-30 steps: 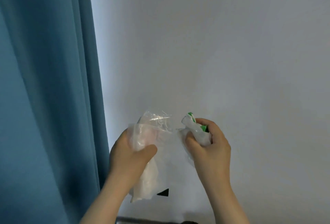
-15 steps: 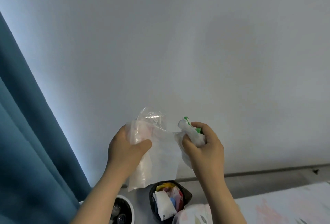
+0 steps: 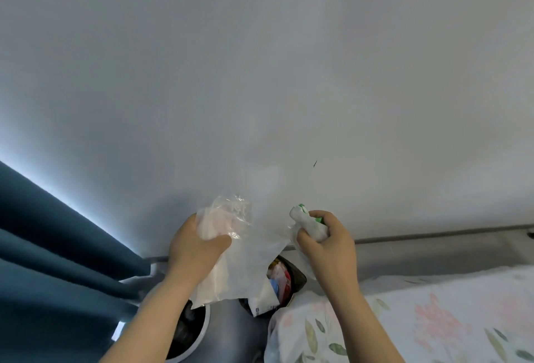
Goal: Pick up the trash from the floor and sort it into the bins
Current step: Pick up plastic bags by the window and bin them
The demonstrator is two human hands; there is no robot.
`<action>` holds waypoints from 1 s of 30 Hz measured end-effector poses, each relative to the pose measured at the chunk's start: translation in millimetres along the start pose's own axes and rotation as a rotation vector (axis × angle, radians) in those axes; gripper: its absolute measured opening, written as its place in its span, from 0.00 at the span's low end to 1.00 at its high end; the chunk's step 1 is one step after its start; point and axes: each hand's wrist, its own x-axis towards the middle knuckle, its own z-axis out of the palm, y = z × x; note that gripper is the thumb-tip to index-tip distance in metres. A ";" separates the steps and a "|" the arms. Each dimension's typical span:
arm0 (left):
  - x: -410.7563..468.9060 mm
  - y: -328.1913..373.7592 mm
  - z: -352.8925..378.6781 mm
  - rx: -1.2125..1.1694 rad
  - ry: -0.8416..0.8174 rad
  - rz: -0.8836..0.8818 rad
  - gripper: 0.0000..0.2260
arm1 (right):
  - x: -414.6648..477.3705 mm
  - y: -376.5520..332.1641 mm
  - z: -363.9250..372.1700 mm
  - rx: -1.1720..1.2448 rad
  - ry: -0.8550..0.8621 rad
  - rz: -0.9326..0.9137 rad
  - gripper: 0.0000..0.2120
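Well, trash off floor, not yet in bins. Left hand (image 3: 193,250) grips clear bag (image 3: 248,264), low middle of frame. Right hand (image 3: 329,250) squeezes white-green wrapper (image 3: 310,225) beside it. Black bin (image 3: 299,277) just below holds trash; white bin (image 3: 202,331) lower left. Dropping in still to do.

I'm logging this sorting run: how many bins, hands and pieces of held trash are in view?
Bins: 2, the white-rimmed bin and the black bin.
Hands: 2, the left hand and the right hand.
Held trash: 2, the clear plastic bag gripped by the left hand, and the white-and-green wrapper gripped by the right hand.
Total: 6.
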 end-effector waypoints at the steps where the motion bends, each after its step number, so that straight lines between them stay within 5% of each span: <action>1: 5.9 -6.3 7.1 0.012 -0.003 -0.023 0.11 | 5.8 8.2 2.9 -0.015 -0.017 0.019 0.08; 16: 80.8 -128.0 96.5 0.292 -0.177 -0.277 0.18 | 53.0 157.6 67.0 -0.316 -0.249 0.256 0.13; 30: 174.7 -263.7 218.4 0.443 -0.307 -0.401 0.26 | 94.1 307.9 144.3 -0.443 -0.273 0.413 0.17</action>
